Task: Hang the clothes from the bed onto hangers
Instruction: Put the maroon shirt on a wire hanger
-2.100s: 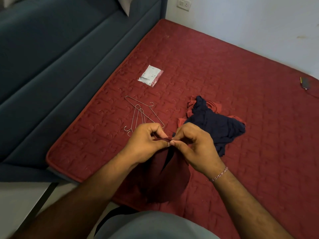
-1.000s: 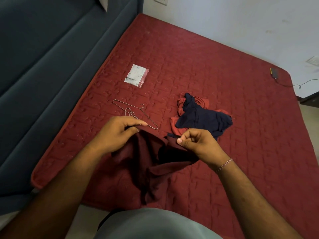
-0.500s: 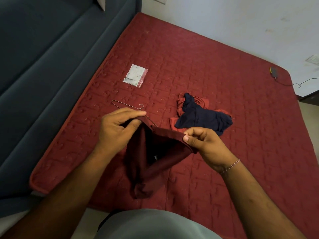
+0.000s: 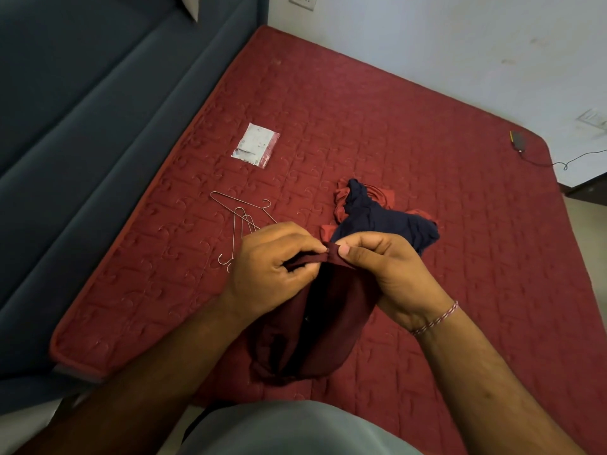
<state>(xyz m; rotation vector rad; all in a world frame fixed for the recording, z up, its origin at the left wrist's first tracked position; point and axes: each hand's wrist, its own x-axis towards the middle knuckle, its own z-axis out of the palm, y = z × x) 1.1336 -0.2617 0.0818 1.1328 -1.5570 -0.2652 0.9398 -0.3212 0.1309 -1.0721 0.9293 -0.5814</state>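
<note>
- A bed (image 4: 410, 133) with a quilted red cover filled most of the view, with a dark blue padded headboard (image 4: 82, 126) along its left side and a pale wall (image 4: 443, 37) beyond it.
- The left hand (image 4: 272, 267) and right hand (image 4: 384, 267) met close together above the near part of the bed; each grip was curled tight, thumb against fingers, pinching the top edge of a maroon garment (image 4: 315, 330).
- The maroon garment hung down from the two grips, its lower folds bunched on the cover.
- Wire hangers (image 4: 239, 221) lay on the cover just beyond the left hand, partly hidden by it.
- A heap of navy and red clothes (image 4: 381, 218) lay just beyond the right hand.
- Farther off, a small plastic packet (image 4: 256, 145) lay near the headboard side.
- A small dark device with a cable (image 4: 517, 141) lay at the far right corner of the bed.
</note>
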